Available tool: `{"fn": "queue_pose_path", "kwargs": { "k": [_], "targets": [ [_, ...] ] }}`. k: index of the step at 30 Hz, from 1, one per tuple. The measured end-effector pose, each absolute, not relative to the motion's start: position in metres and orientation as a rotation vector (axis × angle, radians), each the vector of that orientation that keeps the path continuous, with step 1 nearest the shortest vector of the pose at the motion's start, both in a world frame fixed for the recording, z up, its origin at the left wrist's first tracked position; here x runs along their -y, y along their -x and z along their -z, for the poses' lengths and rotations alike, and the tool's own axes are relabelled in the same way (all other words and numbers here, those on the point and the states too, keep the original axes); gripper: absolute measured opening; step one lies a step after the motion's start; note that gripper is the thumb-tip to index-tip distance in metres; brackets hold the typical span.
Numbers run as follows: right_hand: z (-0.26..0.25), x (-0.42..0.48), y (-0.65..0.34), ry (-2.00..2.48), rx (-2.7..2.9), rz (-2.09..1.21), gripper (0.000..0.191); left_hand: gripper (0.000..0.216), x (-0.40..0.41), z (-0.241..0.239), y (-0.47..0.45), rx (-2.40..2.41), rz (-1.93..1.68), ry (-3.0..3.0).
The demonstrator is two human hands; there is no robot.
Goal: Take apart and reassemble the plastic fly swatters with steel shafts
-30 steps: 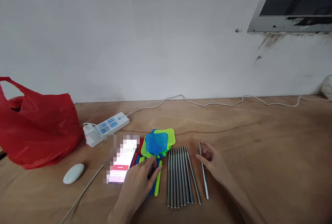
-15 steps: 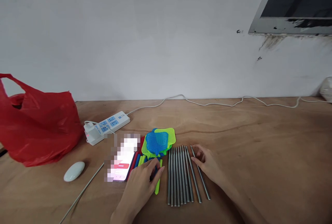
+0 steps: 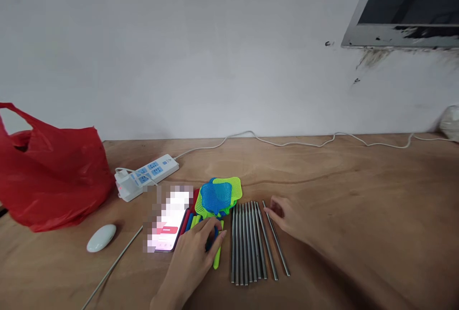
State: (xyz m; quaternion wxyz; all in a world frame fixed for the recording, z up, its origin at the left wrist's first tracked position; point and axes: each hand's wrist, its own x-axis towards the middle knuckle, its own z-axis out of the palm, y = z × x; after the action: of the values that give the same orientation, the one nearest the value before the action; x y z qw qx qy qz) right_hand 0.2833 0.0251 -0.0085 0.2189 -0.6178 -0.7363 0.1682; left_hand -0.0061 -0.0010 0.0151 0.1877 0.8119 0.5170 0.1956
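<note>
Several steel rods [image 3: 249,243] lie side by side on the wooden table [image 3: 358,195], running away from me. My right hand [image 3: 287,221] rests at the far end of the rightmost rod [image 3: 276,239], fingertips against it, fingers loosely stretched. My left hand [image 3: 195,252] lies palm down on the coloured plastic handles [image 3: 217,252] of a stack of fly swatters, fingers curved over them. The blue and green mesh heads [image 3: 218,196] of the swatters stick out beyond my fingers.
A lit phone [image 3: 168,226] lies left of the swatters. A white power strip [image 3: 146,176] with its cable, a red plastic bag [image 3: 50,176], a white oval object [image 3: 101,237] and one loose rod [image 3: 111,267] are on the left. A white cable [image 3: 304,143] runs along the wall.
My right hand has slid the single rod leftward until it lies close beside the row of rods. My left hand has stayed on the swatter handles.
</note>
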Motion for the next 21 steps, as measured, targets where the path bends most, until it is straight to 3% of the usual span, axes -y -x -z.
{"fn": "queue_pose_path", "kwargs": {
  "k": [21],
  "targets": [
    [0.029, -0.022, -0.269, 1.783, 2.122, -0.419, 0.033, 0.017, 0.001, -0.017, -0.033, -1.66, -0.079, -2.295]
  ]
}}
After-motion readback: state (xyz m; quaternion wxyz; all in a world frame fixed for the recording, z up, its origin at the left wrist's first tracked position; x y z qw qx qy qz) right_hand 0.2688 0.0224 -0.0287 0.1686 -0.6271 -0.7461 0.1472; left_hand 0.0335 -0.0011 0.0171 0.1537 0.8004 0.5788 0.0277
